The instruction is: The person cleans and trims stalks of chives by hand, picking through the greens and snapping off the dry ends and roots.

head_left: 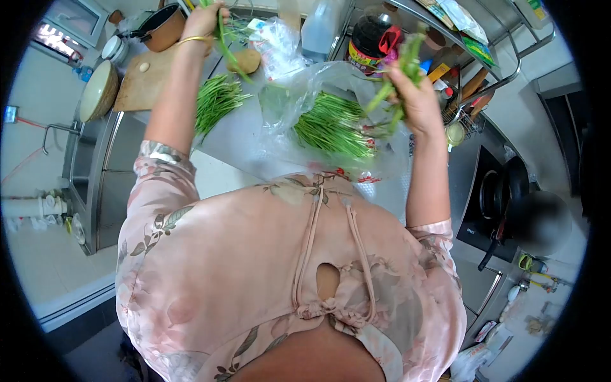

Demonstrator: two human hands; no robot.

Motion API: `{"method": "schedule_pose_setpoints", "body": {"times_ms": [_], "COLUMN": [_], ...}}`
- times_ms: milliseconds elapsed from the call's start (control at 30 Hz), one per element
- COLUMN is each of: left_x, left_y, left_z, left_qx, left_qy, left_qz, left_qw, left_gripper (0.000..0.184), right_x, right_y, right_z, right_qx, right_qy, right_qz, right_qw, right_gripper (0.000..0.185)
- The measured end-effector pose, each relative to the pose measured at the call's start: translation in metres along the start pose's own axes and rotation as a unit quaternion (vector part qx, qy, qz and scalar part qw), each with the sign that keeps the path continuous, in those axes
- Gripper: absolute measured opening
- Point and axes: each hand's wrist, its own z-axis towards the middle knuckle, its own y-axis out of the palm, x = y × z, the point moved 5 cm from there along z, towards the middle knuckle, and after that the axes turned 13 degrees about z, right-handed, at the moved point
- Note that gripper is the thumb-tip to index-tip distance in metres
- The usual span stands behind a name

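My left hand [202,22], with a gold bangle at the wrist, reaches to the far edge of the view. Its fingers are closed on a few long green stalks [226,48] that hang toward the counter. On the right, my right hand [417,99] grips a thicker bunch of green stalks [410,56], blurred in places. Below it and to the left, thin green chive-like stems [334,124] lie in an open clear plastic bag [277,105]. A second pile of such stems [216,102] rests on the counter below my left hand.
A round brownish vegetable [247,62] and a crumpled plastic bag [280,41] lie at the back. A large dark jar [372,38] stands under a metal rack [515,76]. Left are a cutting board [143,83], bowl [100,91] and pot [162,28]; right, a stove [474,213] with pans.
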Motion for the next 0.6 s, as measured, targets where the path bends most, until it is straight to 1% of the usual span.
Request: {"method": "schedule_pose_setpoints", "body": {"times_ms": [33,67,133,167,200,233,267,300,367,400,467,500,600], "left_x": [-0.004,-0.014,-0.049,-0.069,-0.074,-0.083,-0.117,-0.114,-0.140,-0.155,-0.170,-0.177,-0.207], "left_y": [-0.018,-0.033,-0.061,-0.070,-0.073,-0.083,-0.098,-0.095,-0.104,-0.104,-0.101,-0.100,-0.102], "left_z": [0.004,0.003,0.014,0.014,0.003,-0.003,0.011,0.001,0.002,0.003,-0.006,-0.009,-0.009], "left_qx": [-0.034,-0.036,-0.101,-0.099,-0.091,-0.082,-0.071,-0.088,-0.124,-0.144,-0.155,-0.161,-0.178], "left_qy": [0.041,0.036,0.041,0.030,0.019,0.007,-0.038,0.025,-0.010,-0.026,-0.019,-0.014,-0.032], "left_qz": [0.165,0.231,0.315,0.363,0.411,0.458,0.579,0.638,0.650,0.653,0.663,0.668,0.693], "left_qw": [0.985,0.972,0.943,0.926,0.907,0.885,0.811,0.765,0.750,0.743,0.732,0.726,0.697], "left_gripper": [0.014,0.016,0.019,0.018,0.018,0.018,0.021,0.027,0.030,0.032,0.035,0.036,0.034], "right_x": [-0.002,-0.003,0.010,0.019,0.029,0.045,0.063,0.082,0.120,0.130,0.148,0.164,0.177], "right_y": [-0.011,-0.020,-0.035,-0.033,-0.030,-0.028,-0.028,-0.028,-0.033,-0.036,-0.043,-0.061,-0.073], "right_z": [-0.006,-0.012,-0.020,-0.025,-0.028,-0.031,-0.034,-0.033,-0.034,-0.031,-0.024,-0.021,-0.018], "right_qx": [0.010,0.021,0.014,0.008,-0.005,-0.027,-0.047,-0.064,-0.089,-0.089,-0.086,-0.055,-0.010], "right_qy": [0.008,0.016,0.070,0.100,0.126,0.175,0.222,0.246,0.292,0.260,0.189,0.150,0.175], "right_qz": [0.019,0.038,-0.025,-0.066,-0.106,-0.124,-0.143,-0.175,-0.241,-0.305,-0.426,-0.491,-0.610], "right_qw": [1.000,0.999,0.997,0.993,0.986,0.976,0.963,0.951,0.921,0.912,0.881,0.856,0.773], "right_gripper": [0.017,0.016,0.015,0.015,0.015,0.014,0.014,0.016,0.019,0.022,0.028,0.028,0.033]}}
